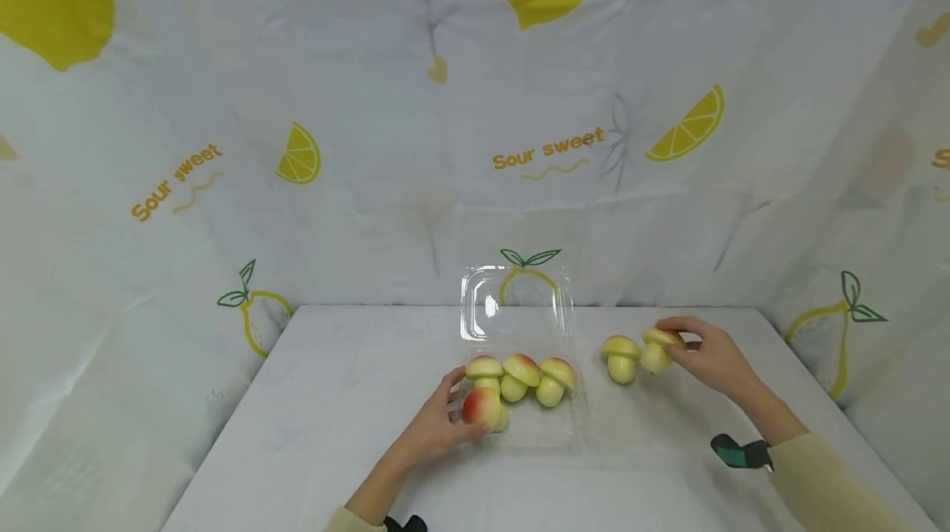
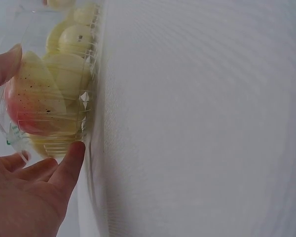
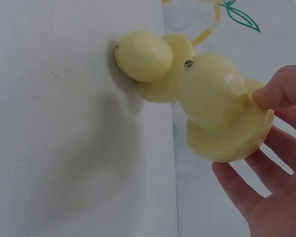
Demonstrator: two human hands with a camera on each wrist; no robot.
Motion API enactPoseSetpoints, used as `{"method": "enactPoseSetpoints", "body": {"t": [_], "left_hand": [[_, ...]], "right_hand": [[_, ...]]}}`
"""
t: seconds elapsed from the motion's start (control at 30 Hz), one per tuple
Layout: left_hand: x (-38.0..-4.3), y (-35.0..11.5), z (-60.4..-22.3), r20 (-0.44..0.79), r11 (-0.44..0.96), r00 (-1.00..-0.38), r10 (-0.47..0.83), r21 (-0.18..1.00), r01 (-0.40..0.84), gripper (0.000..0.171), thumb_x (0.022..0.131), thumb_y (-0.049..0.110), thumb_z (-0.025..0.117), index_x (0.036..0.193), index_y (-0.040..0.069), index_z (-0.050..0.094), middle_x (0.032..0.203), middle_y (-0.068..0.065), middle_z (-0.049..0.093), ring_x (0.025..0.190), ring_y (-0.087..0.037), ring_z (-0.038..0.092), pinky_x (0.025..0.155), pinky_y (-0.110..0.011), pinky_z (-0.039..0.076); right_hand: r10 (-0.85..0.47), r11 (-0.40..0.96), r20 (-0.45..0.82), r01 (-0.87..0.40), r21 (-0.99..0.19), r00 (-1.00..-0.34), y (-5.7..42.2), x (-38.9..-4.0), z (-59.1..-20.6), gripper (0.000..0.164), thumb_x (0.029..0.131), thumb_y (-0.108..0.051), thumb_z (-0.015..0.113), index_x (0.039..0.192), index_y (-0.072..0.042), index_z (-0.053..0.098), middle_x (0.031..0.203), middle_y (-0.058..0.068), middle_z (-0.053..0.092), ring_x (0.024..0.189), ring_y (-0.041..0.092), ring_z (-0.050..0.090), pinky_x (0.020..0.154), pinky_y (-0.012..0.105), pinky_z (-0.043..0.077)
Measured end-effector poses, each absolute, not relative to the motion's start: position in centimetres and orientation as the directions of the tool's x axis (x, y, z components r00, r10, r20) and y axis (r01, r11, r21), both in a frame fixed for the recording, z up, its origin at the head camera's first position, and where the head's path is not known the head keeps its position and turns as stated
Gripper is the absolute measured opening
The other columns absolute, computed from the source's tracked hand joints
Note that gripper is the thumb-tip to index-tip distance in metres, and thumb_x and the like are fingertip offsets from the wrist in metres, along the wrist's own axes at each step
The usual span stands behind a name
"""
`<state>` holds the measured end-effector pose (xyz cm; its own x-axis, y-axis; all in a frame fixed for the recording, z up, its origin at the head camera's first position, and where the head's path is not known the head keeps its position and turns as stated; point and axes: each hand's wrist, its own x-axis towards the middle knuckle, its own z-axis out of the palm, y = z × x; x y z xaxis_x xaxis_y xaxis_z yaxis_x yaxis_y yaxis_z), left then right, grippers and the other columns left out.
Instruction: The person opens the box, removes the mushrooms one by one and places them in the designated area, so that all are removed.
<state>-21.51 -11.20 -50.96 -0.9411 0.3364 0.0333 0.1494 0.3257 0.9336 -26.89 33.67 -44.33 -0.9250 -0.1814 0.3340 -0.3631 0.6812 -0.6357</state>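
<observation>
My right hand (image 1: 710, 356) pinches a pale yellow toy mushroom (image 3: 214, 94) by its cap, thumb on one side and fingers on the other. Its stem points down, and a shadow falls on the table below it. Just left of it a second toy mushroom (image 1: 621, 359) stands on the table. At the middle, a clear plastic clamshell box (image 1: 538, 431) has its lid (image 1: 517, 305) raised. Several red-tinged toy mushrooms (image 1: 521, 375) lie inside, one with a red cap (image 1: 481, 407) at the front left. My left hand (image 1: 434, 425) grips the box's left side between thumb and fingers.
The box stands on a white-covered table (image 1: 334, 383). Behind it hangs a white cloth (image 1: 371, 227) with lemon prints, which also runs along both sides. A dark strap (image 1: 742, 454) shows at the right wrist.
</observation>
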Motion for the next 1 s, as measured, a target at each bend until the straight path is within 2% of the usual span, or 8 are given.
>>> {"method": "enactPoseSetpoints", "body": {"t": [0.2,0.4,0.57,0.63,0.73,0.93,1.0], "left_hand": [[-21.5,-11.2,-50.8,0.035,0.322,-0.941,0.338,0.935,0.151,0.099,0.082,0.027,0.086,0.158,0.004,0.026,0.161,-0.022,0.030,0.140,-0.049,0.039,0.106,-0.055,0.047],[-21.5,-11.2,-50.9,0.045,0.324,-0.941,0.334,0.932,0.160,0.099,0.081,0.027,0.087,0.157,0.003,0.028,0.160,-0.022,0.031,0.139,-0.049,0.040,0.106,-0.054,0.047],[-21.5,-11.2,-51.1,0.051,0.329,-0.943,0.328,0.930,0.165,0.098,0.081,0.027,0.087,0.156,0.004,0.028,0.160,-0.021,0.032,0.139,-0.048,0.041,0.106,-0.054,0.047],[-21.5,-11.2,-51.1,0.053,0.327,-0.943,0.328,0.930,0.166,0.098,0.081,0.026,0.087,0.156,0.004,0.028,0.160,-0.021,0.032,0.139,-0.048,0.041,0.106,-0.054,0.047],[-21.5,-11.2,-51.1,0.052,0.326,-0.943,0.329,0.931,0.165,0.098,0.081,0.026,0.087,0.157,0.004,0.028,0.160,-0.020,0.032,0.139,-0.048,0.041,0.106,-0.053,0.047],[-21.4,-11.2,-51.0,0.042,0.321,-0.944,0.326,0.935,0.152,0.098,0.081,0.025,0.087,0.157,0.006,0.028,0.161,-0.019,0.032,0.139,-0.047,0.041,0.106,-0.053,0.047],[-21.4,-11.2,-51.0,0.038,0.320,-0.945,0.324,0.936,0.147,0.098,0.081,0.025,0.087,0.157,0.006,0.028,0.161,-0.019,0.032,0.139,-0.047,0.041,0.106,-0.053,0.047]], "right_hand": [[-0.183,0.704,0.297,-0.336,-0.626,-0.937,34.0,-27.2,-45.4,0.030,0.092,-0.004,0.071,0.120,0.005,0.068,0.122,0.023,0.067,0.103,0.008,0.057,0.079,0.019,0.054],[-0.187,0.704,0.291,-0.335,-0.627,-0.938,34.5,-27.5,-46.7,0.030,0.091,-0.003,0.072,0.120,0.005,0.068,0.120,0.024,0.068,0.102,0.005,0.057,0.078,0.020,0.054],[-0.187,0.715,0.256,-0.310,-0.627,-0.948,34.6,-27.7,-47.5,0.031,0.091,-0.003,0.071,0.120,0.007,0.067,0.121,0.026,0.066,0.108,0.031,0.061,0.079,0.026,0.056],[-0.182,0.720,0.240,-0.296,-0.627,-0.953,34.6,-27.7,-47.9,0.031,0.091,-0.004,0.070,0.121,0.007,0.067,0.122,0.026,0.066,0.111,0.038,0.059,0.081,0.030,0.057],[-0.179,0.726,0.230,-0.286,-0.625,-0.957,34.5,-27.7,-48.2,0.032,0.092,-0.004,0.069,0.122,0.007,0.066,0.124,0.026,0.065,0.114,0.041,0.058,0.084,0.035,0.057],[-0.174,0.727,0.231,-0.283,-0.626,-0.957,34.4,-27.7,-48.4,0.032,0.091,-0.004,0.068,0.122,0.005,0.067,0.125,0.024,0.066,0.116,0.040,0.057,0.086,0.035,0.056],[-0.177,0.724,0.228,-0.284,-0.629,-0.957,34.4,-27.5,-48.3,0.032,0.092,-0.005,0.068,0.122,0.005,0.067,0.126,0.025,0.065,0.116,0.041,0.057,0.087,0.040,0.057]]}}
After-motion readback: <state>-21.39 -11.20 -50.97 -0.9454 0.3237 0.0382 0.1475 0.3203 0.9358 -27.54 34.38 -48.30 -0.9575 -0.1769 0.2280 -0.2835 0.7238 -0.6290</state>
